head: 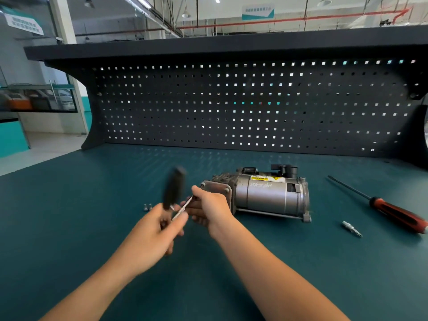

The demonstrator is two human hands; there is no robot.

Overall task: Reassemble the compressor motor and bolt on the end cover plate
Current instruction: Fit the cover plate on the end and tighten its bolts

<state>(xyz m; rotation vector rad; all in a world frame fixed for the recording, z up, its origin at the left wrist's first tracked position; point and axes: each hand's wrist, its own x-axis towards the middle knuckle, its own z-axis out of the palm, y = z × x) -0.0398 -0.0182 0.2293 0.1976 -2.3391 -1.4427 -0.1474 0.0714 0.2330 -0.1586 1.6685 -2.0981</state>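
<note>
A person's left hand [150,237] grips a black T-handle wrench [174,188] while the right hand [209,210] pinches its shaft, apparently steadying the tip at the end cover plate [216,189] of the compressor motor [266,196], which lies mid-bench. Two loose bolts [147,207] wait nearby.

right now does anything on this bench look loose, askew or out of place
Two small silver bolts lie loose on the green bench mat, left of the grey metal compressor motor. A small silver threaded fitting lies alone near the red-and-black screwdriver. Nothing looks spilled or damaged.
</note>
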